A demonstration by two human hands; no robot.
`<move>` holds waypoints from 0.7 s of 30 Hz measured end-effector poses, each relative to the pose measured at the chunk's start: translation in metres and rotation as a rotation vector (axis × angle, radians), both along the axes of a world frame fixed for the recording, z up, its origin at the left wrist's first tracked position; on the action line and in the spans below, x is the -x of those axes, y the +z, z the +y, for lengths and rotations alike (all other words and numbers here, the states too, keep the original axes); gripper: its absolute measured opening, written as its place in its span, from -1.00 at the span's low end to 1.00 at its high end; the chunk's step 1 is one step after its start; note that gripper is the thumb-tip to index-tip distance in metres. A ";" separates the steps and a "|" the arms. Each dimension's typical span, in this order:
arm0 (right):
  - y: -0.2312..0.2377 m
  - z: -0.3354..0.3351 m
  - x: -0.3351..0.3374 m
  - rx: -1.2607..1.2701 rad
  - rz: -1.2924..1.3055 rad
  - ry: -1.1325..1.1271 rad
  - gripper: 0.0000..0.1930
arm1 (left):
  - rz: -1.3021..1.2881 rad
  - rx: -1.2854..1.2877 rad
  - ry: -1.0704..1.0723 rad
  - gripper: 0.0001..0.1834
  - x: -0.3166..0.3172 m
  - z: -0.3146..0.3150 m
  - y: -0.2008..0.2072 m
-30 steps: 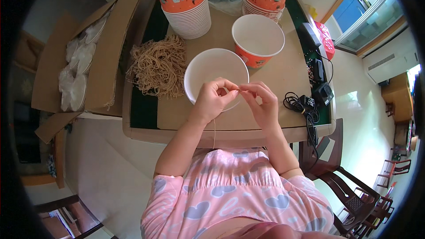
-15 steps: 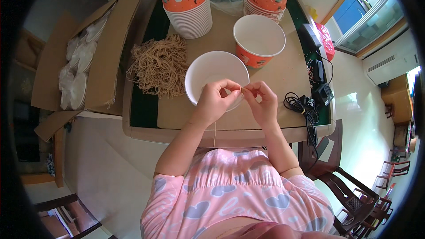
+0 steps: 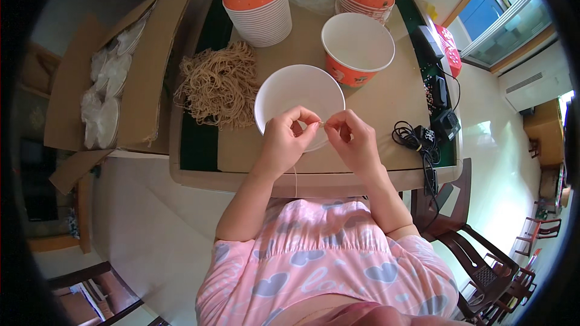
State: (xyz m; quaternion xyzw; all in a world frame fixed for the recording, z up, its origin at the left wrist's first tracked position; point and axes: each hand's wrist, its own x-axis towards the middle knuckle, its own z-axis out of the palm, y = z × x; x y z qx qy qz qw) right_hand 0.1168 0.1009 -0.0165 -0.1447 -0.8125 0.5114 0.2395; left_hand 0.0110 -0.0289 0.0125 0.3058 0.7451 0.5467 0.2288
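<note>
Twine is heaped at the left of the table. Over the near rim of a white-lined tub, a strand is pinched in the left hand's grip, and in the right hand's, fingertips nearly touching. Beyond, an orange tub is placed.

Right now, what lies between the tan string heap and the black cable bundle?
In the head view, a white-lined tub stands between the string heap and cable bundle, the left hand and right hand overlapping its near side; bare brown board follows.
</note>
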 end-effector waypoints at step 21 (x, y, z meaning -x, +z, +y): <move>0.013 -0.010 -0.008 -0.124 -0.056 -0.013 -0.87 | 0.037 0.026 0.012 -0.95 -0.009 -0.010 0.002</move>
